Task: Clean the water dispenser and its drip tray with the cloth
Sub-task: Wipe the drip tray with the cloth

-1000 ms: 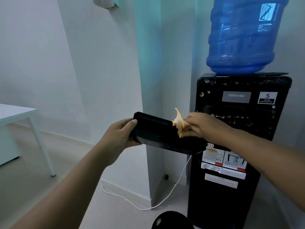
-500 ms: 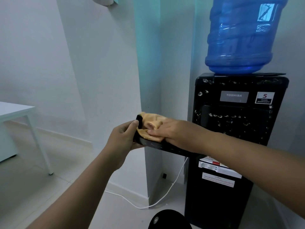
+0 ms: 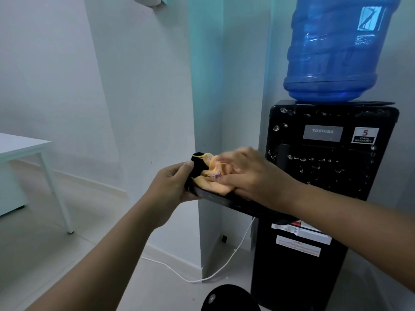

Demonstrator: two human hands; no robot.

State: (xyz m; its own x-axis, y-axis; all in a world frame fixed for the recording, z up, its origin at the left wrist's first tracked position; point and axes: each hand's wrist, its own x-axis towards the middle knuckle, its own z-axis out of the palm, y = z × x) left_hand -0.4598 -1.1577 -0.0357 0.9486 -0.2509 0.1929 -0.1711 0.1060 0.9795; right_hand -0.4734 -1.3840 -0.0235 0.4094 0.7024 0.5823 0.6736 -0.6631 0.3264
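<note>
Our right grip (image 3: 253, 176) has swept the crumpled orange mesh cloth (image 3: 208, 178) to the left end of the glossy black drip tray (image 3: 224, 202), pressing it; our left grip (image 3: 170, 182) clasps that end.

The corner is being lit evenly, with a cool bluish cast being thrown over the wall (image 3: 139, 86). Window glare is being reflected on the blue water bottle (image 3: 332, 52), and glints are being caught by droplets on the water dispenser (image 3: 325, 171). The right hand (image 3: 253, 176) is being smeared by motion blur; the left hand (image 3: 170, 182) and drip tray (image 3: 224, 202) are being rendered sharply. Edges are being bowed.
</note>
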